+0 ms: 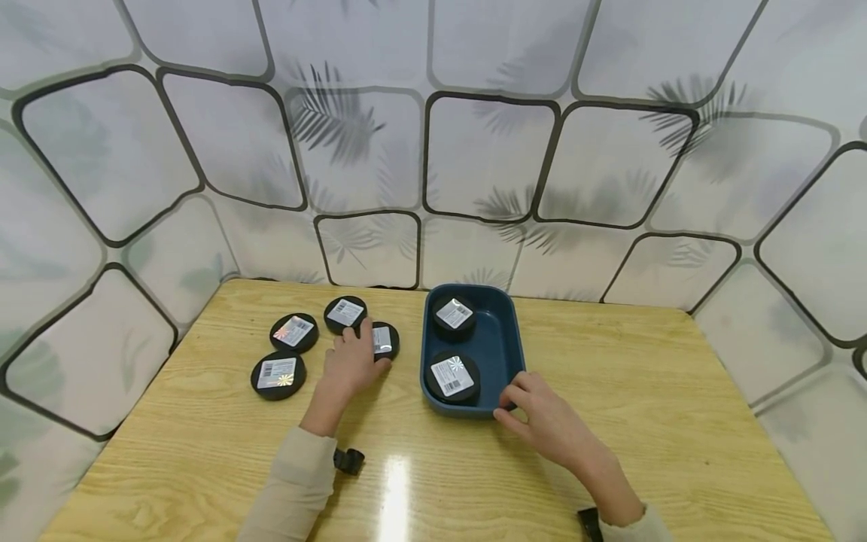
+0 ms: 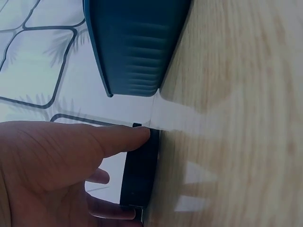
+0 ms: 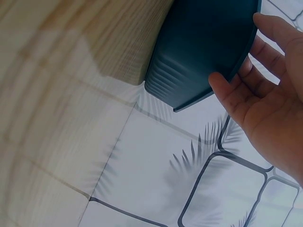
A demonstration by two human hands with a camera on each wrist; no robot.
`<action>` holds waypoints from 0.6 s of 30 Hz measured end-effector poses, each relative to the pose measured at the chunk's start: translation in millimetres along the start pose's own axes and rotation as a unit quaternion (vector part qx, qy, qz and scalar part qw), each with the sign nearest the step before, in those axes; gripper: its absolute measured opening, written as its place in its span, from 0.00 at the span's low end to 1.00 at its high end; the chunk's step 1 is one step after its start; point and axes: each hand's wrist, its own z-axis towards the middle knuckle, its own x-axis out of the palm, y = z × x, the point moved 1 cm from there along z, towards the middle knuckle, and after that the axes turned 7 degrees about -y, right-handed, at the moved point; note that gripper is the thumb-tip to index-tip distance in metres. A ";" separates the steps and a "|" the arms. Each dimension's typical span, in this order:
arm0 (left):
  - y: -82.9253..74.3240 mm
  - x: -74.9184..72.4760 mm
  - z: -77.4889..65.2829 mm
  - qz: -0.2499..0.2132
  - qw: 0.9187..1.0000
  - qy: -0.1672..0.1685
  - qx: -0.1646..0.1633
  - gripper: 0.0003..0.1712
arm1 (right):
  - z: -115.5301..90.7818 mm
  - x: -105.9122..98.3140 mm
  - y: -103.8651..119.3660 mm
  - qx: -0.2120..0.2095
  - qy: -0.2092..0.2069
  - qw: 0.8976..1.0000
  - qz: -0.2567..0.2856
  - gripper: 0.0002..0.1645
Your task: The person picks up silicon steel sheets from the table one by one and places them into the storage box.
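My left hand [image 1: 348, 365] grips a flat round black disc [image 1: 384, 340] with a white label, thumb on one edge and fingers on the opposite one. In the left wrist view the disc [image 2: 139, 170] stands between thumb and fingers, at the table surface. A dark blue rectangular bin [image 1: 500, 331] lies to the right of that hand. My right hand [image 1: 545, 418] holds the bin's near right corner, thumb outside and fingers at the rim. Inside the bin, along its left side, are two labelled black discs, a far one [image 1: 454, 313] and a near one [image 1: 452, 378].
Three more labelled black discs lie left of my left hand: one at the back [image 1: 345, 312], one in the middle [image 1: 294, 332] and one nearer [image 1: 278, 375]. The wooden table [image 1: 630, 391] meets a patterned curtain [image 1: 488, 158] at the back and sides.
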 end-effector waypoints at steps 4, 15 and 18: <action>-0.7 0.5 -0.2 0.003 1.000 -0.005 0.001 0.52 | -0.5 -0.1 0.8 -0.001 0.003 1.000 0.002 0.07; -2.2 2.1 0.2 0.016 1.000 -0.013 -0.002 0.53 | 0.5 0.5 0.5 0.001 0.004 1.000 0.006 0.07; -3.9 1.3 0.3 0.017 1.000 -0.013 -0.001 0.52 | 0.0 -0.4 0.5 0.002 0.003 1.000 0.005 0.07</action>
